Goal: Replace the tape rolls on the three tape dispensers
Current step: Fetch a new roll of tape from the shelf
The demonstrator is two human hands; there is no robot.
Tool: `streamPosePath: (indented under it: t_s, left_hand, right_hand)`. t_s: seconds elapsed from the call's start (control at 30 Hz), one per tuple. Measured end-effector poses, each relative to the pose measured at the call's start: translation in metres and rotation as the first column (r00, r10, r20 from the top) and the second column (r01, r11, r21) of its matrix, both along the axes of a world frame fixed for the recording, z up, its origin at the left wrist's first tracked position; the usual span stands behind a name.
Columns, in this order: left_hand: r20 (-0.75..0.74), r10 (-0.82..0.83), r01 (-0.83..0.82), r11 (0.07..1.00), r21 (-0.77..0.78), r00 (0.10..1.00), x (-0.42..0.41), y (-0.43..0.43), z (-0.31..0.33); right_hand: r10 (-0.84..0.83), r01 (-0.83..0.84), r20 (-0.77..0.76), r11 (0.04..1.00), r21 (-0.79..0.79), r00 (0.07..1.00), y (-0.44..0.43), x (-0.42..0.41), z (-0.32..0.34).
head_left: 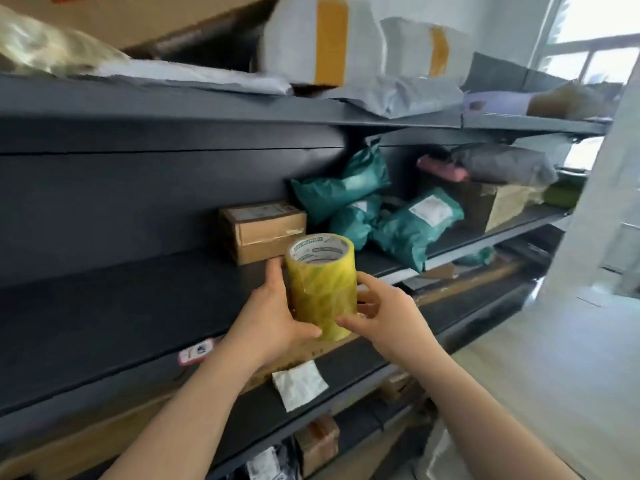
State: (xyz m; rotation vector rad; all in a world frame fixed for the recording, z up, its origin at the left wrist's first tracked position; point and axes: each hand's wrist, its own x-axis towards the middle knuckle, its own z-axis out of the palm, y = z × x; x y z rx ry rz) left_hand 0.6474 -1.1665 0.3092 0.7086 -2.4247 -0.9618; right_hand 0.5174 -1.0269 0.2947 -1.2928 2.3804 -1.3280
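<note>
Head view. A tall yellowish stack of clear tape rolls wrapped in film [322, 287], its white printed cardboard core facing up, is held upright in the air at the centre of the scene, in front of a dark grey metal shelf [138, 306]. The left hand [273, 320] clasps the stack's left side, thumb across the lower front and fingers behind it. The right hand [384, 315] grips the right side, thumb on the lower front edge and fingers curled round the far side. Beyond the stack, on the same shelf, rests a small brown cardboard box [263, 232]; to its right lie several teal plastic mailer bags [377, 213]. The upper shelf carries white padded parcels with yellow tape bands [325, 39]. A white paper label [299, 384] sticks to the near shelf's front edge.
</note>
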Motion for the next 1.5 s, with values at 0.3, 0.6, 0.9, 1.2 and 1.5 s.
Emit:
streamPosePath:
  t_s: [0.3,0.6,0.9,1.2,1.5]
  left_hand:
    - [-0.034,-0.331,0.332,0.943,0.028,0.943,-0.116,0.184,-0.033]
    - [-0.014,-0.679,0.677,0.729,0.099,0.734,-0.194,0.361,-0.053]
    - [0.074,-0.892,0.88,0.452,0.145,0.446,-0.253,0.512,-0.073]
    - [0.089,-0.987,0.977,0.144,0.158,0.131,-0.3,0.63,-0.084]
    - [0.159,-0.982,0.988,-0.084,0.133,-0.105,-0.286,0.74,-0.106]
  right_hand:
    - [-0.309,0.31,0.032,0.951,-0.018,0.95,0.218,-0.063,-0.028]
    - [-0.666,0.674,0.132,0.739,-0.024,0.735,0.412,-0.066,-0.057]
    - [-0.899,0.903,0.135,0.426,0.055,0.416,0.542,-0.051,-0.072]
    - [-0.973,0.993,0.219,0.095,0.064,0.079,0.624,-0.043,-0.083]
    - [-0.937,0.984,0.304,-0.149,0.099,-0.172,0.7,0.0,-0.107]
